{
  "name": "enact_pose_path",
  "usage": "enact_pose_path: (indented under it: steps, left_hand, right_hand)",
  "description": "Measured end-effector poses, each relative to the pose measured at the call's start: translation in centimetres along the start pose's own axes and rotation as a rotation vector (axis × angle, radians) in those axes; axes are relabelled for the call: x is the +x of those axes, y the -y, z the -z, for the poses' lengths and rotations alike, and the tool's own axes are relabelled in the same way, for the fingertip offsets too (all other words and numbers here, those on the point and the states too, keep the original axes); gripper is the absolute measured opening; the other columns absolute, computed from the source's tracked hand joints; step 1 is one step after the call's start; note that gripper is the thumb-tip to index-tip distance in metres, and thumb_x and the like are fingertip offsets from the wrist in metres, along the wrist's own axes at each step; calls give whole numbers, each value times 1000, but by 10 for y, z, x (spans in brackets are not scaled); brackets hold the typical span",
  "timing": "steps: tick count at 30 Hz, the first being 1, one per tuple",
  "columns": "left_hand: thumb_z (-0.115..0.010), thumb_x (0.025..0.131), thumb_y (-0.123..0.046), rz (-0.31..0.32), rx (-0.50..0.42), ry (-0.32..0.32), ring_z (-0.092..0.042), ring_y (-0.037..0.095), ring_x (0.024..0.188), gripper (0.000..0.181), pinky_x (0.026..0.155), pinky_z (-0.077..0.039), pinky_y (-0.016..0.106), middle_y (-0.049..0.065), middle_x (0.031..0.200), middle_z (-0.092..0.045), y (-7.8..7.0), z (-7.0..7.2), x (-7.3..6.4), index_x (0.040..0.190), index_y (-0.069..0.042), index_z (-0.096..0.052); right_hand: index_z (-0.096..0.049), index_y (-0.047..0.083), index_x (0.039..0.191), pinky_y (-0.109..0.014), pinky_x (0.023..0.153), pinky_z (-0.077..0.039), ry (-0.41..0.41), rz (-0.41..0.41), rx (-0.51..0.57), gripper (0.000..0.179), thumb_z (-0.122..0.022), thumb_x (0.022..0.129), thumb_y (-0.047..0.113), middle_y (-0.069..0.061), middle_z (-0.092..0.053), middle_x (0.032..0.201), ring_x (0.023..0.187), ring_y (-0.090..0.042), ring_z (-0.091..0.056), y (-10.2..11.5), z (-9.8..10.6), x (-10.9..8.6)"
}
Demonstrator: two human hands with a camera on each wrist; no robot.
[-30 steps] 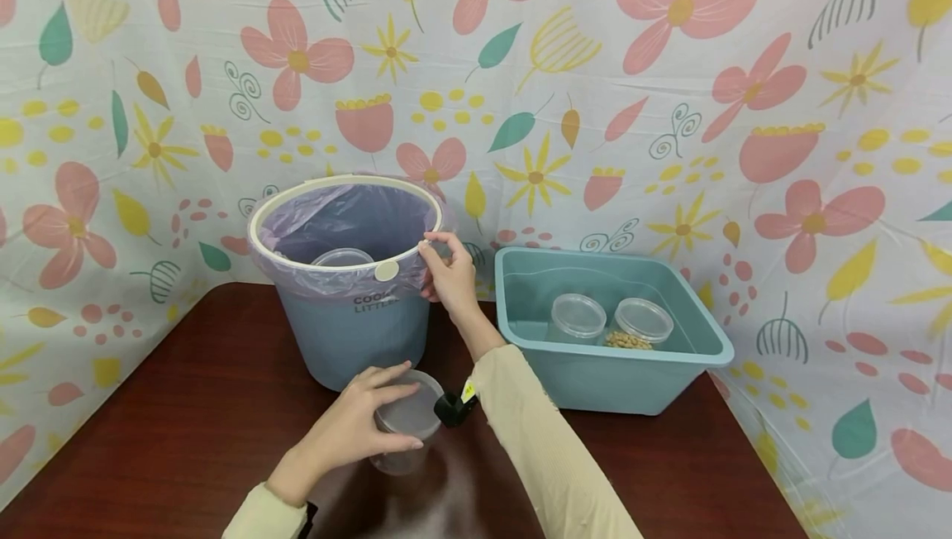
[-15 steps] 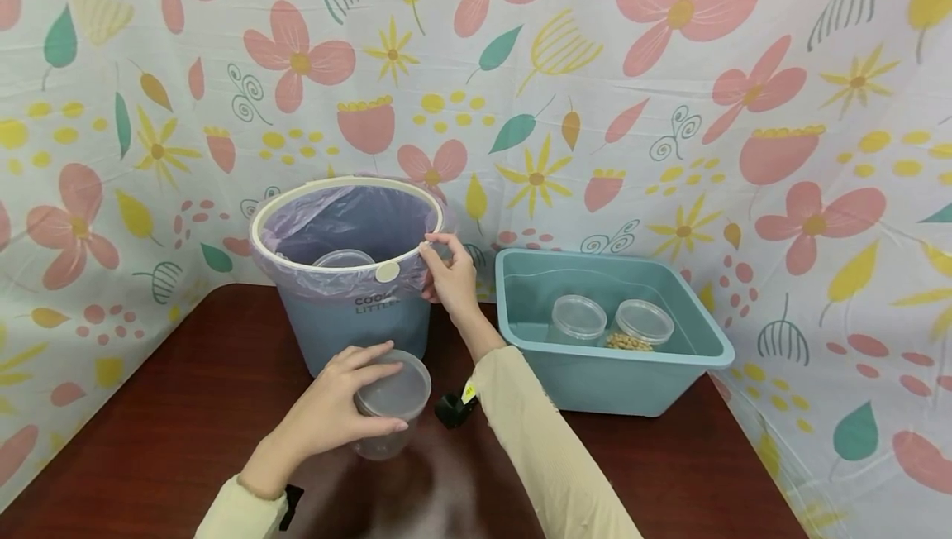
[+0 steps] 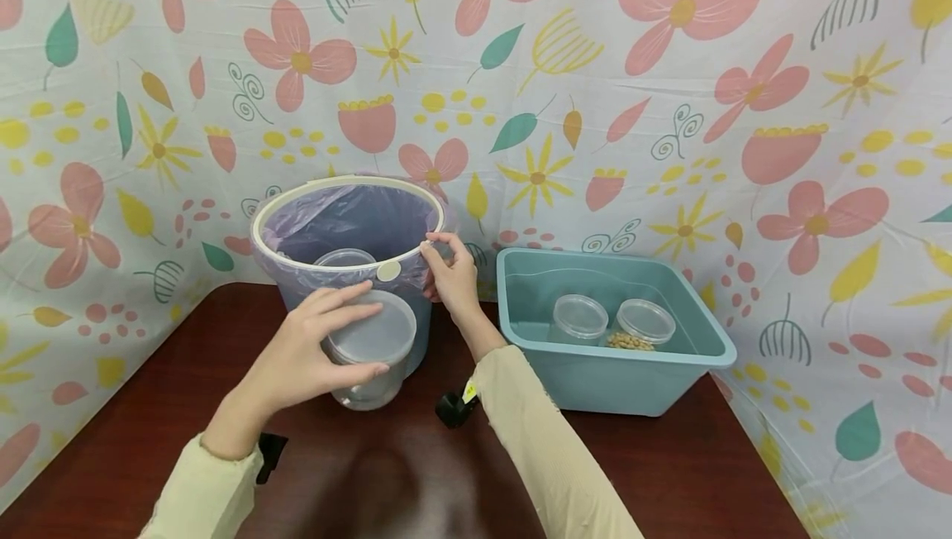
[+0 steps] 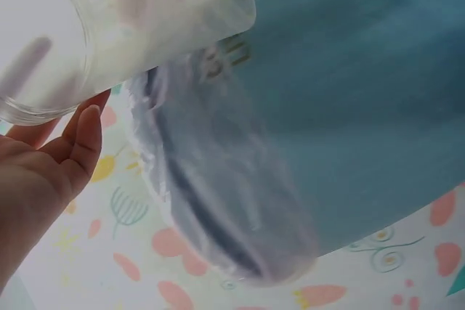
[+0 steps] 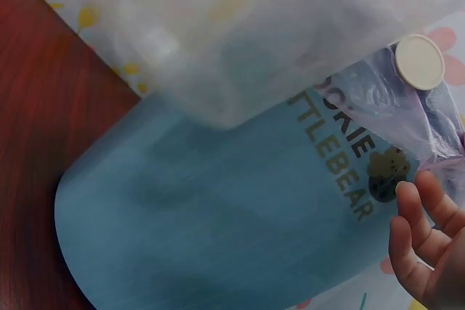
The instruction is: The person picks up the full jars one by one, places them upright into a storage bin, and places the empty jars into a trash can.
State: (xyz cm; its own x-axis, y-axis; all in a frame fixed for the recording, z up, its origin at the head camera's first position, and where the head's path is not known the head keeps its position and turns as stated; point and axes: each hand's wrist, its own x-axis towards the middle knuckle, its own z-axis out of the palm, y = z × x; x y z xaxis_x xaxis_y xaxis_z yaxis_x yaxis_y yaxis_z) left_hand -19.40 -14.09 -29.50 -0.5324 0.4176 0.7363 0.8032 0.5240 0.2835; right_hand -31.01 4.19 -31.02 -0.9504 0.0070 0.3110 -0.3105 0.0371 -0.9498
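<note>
My left hand grips a clear, lidded plastic jar round its side, thumb in front and fingers behind. The jar is upright, raised in front of the blue trash bin. In the left wrist view the see-through jar overlaps the bin's bagged rim. At the bin's right side my right hand pinches its white rim over the thin purple bag. Other fingers of that hand curl beneath the rim. Inside the bin shows the round top of another clear jar.
To the right stands a blue-green basin. It holds a clear lidded jar and another jar with tan, nut-like pieces. Both containers stand on a dark red wooden table, with a flowered cloth behind.
My left hand has lifted the jar off the table area, up and slightly left towards the bin's front. My right hand has kept its pinch on the rim.
</note>
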Motion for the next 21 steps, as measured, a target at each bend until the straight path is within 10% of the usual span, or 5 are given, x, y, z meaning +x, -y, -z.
enact_pose_path:
  steps: [11,21]
  left_hand:
    - [-82,57,-16,-40,-55,-139,-49,26,109,53,85,-37,24,10,120,-55,-6,32,43,105,-3,-66]
    - [-78,57,-2,31,-100,-425,-48,25,112,49,91,-36,28,15,117,-56,-1,46,77,103,4,-65]
  right_hand:
    - [-58,14,111,-25,36,-42,-2,6,-16,27,-57,87,27,-3,-47,47,34,-14,-47,1,1,-1]
    - [-57,9,113,-25,36,-40,5,-7,10,28,-57,88,21,-11,-47,49,33,-14,-46,10,0,-5]
